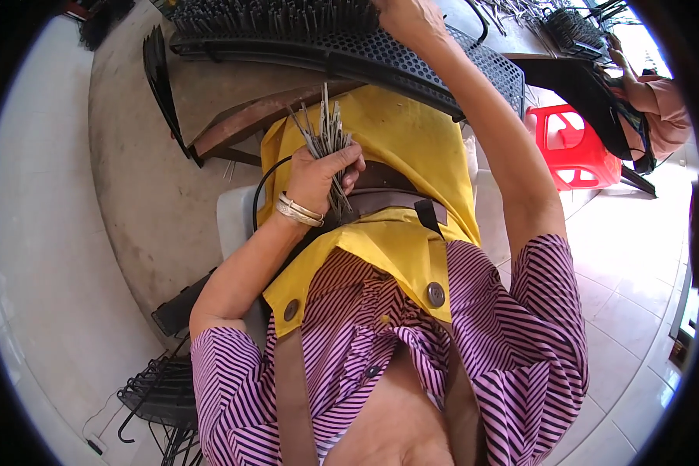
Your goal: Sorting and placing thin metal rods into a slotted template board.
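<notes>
Above my lap, my left hand [318, 177] is closed around a bundle of thin grey sticks [330, 128], whose uneven ends fan out above and below the fist. My right arm stretches up to the far edge, where my right hand [411, 22] is beside a black rack [275, 19] packed with upright dark pins. Its fingers are mostly cut off by the top of the picture, so what they hold is hidden. The rack rests on a black perforated tray [485, 68] with a curved rim.
A wooden support [237, 124] shows below the tray. Long black strips [159, 89] hang at its left. A red plastic stool [570, 147] stands right, near another person [660, 116]. Black wire racks [163, 388] are stacked lower left. More loose sticks [493, 15] lie at the far right.
</notes>
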A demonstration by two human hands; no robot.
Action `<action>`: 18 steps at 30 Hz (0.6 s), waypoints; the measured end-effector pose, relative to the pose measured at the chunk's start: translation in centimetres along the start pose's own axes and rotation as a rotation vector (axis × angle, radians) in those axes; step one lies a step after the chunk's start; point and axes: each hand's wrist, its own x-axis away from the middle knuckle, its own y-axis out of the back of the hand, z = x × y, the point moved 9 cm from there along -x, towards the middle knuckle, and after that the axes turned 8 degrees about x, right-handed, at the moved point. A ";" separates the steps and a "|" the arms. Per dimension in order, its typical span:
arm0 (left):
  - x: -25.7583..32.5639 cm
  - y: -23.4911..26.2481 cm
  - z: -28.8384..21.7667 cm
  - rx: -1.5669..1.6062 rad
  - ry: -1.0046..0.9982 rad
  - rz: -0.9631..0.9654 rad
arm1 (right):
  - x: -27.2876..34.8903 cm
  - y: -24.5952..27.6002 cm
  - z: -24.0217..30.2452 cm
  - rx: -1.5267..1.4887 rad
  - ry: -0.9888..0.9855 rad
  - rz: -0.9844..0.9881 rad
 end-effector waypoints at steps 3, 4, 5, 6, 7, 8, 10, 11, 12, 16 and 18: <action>0.0 0.1 0.4 -0.035 0.033 0.001 | 0.4 0.2 -0.7 0.010 -0.036 -0.012; -0.1 -0.2 0.4 -0.036 0.028 0.028 | 0.4 0.1 -1.0 0.037 -0.034 -0.003; -0.1 -0.4 0.5 -0.037 0.024 0.054 | 0.2 -0.1 -1.4 0.035 -0.042 -0.002; 0.1 -0.5 0.6 -0.044 0.030 0.054 | -0.1 -0.5 -1.8 0.034 -0.038 0.019; 0.0 -0.7 0.6 -0.049 0.032 0.062 | -0.4 -0.6 -2.1 0.032 -0.035 0.036; 0.0 -1.0 0.6 -0.055 0.035 0.071 | -0.6 -0.6 -2.3 0.029 -0.045 0.032; 0.0 -1.2 0.7 -0.066 0.039 0.076 | -1.0 -0.7 -2.1 0.038 -0.031 0.045; 0.1 -1.3 0.7 -0.066 0.039 0.078 | -1.1 -0.5 -2.0 0.037 -0.042 0.042; 0.1 -1.3 0.8 -0.074 0.047 0.082 | -1.1 -0.3 -1.0 -0.010 0.047 0.030; 0.1 -1.1 0.8 -0.069 0.040 0.083 | -0.4 0.3 1.0 -0.062 0.216 -0.075; 0.0 -1.3 0.9 -0.064 0.046 0.089 | -0.3 0.2 0.4 -0.037 0.205 -0.132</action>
